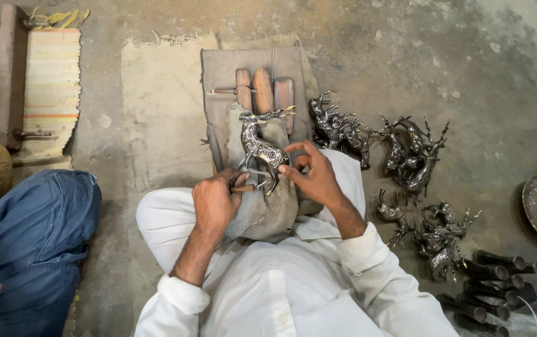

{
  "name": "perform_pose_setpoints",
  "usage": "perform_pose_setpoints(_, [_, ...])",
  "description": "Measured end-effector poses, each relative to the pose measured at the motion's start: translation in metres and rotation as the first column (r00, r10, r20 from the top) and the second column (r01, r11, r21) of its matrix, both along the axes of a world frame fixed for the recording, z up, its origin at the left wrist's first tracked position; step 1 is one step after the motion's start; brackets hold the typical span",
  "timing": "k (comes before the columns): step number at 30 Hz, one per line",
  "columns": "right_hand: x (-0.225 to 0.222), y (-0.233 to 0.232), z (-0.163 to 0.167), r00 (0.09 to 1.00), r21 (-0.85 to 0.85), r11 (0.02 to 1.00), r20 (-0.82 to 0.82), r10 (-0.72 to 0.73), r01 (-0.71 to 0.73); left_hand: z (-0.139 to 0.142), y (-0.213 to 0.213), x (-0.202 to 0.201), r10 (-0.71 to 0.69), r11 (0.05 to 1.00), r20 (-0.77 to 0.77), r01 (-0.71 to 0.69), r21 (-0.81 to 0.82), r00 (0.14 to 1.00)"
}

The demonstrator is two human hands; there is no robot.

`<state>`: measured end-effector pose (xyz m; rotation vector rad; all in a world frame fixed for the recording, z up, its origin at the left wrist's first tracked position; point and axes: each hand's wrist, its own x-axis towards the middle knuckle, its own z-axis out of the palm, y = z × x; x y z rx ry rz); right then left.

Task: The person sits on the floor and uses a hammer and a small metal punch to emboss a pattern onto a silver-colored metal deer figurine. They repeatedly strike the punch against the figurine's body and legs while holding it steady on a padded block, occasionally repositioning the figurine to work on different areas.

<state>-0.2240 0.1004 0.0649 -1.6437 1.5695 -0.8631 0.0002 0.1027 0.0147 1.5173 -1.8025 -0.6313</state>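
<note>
— What is each hand doing?

— The left hand [213,201] is closing its grip around a wooden-handled tool [243,188], pressing its tip against the metal deer figurine [261,147]. The right hand [314,175] is pinching the deer's hindquarters, fingers curled tight.

— Where is the deer sitting?

— It is resting on a grey cloth pad [262,212] over the lap, at twelve o'clock from the hands. More deer figurines [406,153] are lying on the floor at three o'clock.

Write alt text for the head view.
A seated person's right hand steadies a silver metal deer figurine on a padded block while the left hand grips a wooden-handled tool. More deer figurines lie on the floor at right.
</note>
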Motion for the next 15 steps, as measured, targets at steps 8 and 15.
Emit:
perform_pose_setpoints(8, [-0.014,-0.011,-0.002,0.983,0.007,0.988,0.095,0.155,-0.157,0.01,0.0,0.002,0.017,0.997,0.023,-0.018,0.07,1.0])
perform_pose_setpoints(15, [-0.031,-0.013,-0.011,0.966,-0.069,0.987,0.203,0.157,-0.145,0.025,0.003,0.011,0.073,0.984,-0.092,-0.057,0.169,0.993])
